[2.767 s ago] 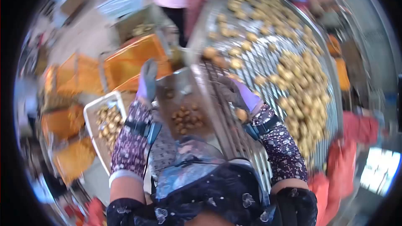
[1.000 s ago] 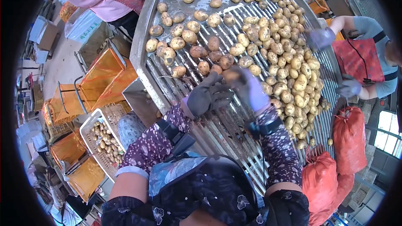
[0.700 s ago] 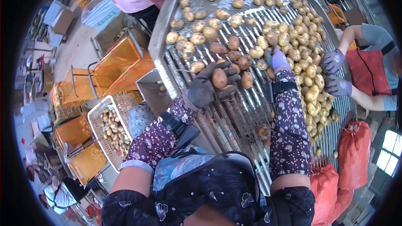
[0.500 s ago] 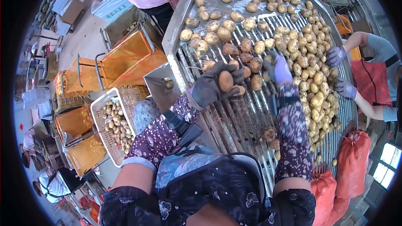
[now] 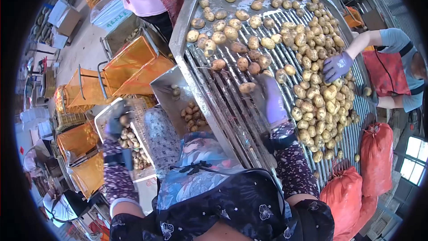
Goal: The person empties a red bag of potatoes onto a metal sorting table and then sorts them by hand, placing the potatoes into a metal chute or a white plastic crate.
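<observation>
Left hand [image 5: 117,118], in a dark glove with a purple cuff, above the white perforated basket [image 5: 140,117]; a brown potato [image 5: 124,119] shows at its fingers, but blur makes it impossible to tell whether it is grasped or released. Right hand [image 5: 271,98], similarly gloved and blurred, low over the slatted metal grating [image 5: 223,107]; whether its fingers are clenched or grasping cannot be told. Just beside it, a single oblong potato [image 5: 247,88] lies across the bars.

Potatoes: rounded to oval, mostly pale yellow with brown soil patches, some darker and reddish-brown. The dense heap [image 5: 318,120] covers the right side of the grating; looser ones lie towards the far end. Smaller ones fill the basket; brown ones [image 5: 192,115] lie in the metal bin [image 5: 165,90] between basket and grating.

Periphery: a co-worker's hand [image 5: 337,67] in a lavender glove rests on the heap, its dark print too small to read. Orange mesh bags [image 5: 129,69] hang on frames at left; red sacks [image 5: 376,156] stand at right. A plastic-lined box [image 5: 111,15] at upper left bears green Chinese characters, apparently 精品小土豆.
</observation>
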`<state>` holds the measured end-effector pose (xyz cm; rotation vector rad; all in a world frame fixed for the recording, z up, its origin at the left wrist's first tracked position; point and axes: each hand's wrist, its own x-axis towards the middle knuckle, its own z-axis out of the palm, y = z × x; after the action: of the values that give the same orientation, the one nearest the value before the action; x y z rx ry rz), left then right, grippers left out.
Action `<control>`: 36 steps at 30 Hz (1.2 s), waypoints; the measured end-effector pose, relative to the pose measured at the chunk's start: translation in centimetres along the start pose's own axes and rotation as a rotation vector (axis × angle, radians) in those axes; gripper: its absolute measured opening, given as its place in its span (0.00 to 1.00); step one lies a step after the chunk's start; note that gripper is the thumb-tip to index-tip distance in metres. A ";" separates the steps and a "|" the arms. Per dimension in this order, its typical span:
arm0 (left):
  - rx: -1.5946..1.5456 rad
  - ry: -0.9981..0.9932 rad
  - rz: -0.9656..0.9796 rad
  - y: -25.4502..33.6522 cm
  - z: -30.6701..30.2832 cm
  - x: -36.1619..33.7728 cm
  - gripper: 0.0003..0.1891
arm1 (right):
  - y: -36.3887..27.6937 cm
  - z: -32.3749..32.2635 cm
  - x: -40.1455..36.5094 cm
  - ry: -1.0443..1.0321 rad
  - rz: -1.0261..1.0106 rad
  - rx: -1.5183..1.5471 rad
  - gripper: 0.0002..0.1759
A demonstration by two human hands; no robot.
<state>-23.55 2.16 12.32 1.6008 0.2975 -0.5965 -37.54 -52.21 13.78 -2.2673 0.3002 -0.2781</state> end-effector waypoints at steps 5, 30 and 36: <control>0.614 0.555 0.311 -4.4 -15.4 5.0 0.27 | 1.9 -0.5 0.0 -0.177 0.177 -0.336 0.13; -0.580 -0.709 -0.344 0.5 36.4 3.8 0.21 | 14.3 -5.2 8.7 -0.101 0.311 -0.534 0.24; -0.737 -0.939 -0.294 -0.4 36.9 4.3 0.26 | 2.6 -3.3 7.0 -0.373 0.270 0.079 0.26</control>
<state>-27.58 -34.60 8.74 0.4682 0.0203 -1.2218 -32.22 -58.37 14.67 -2.1176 0.3839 0.2666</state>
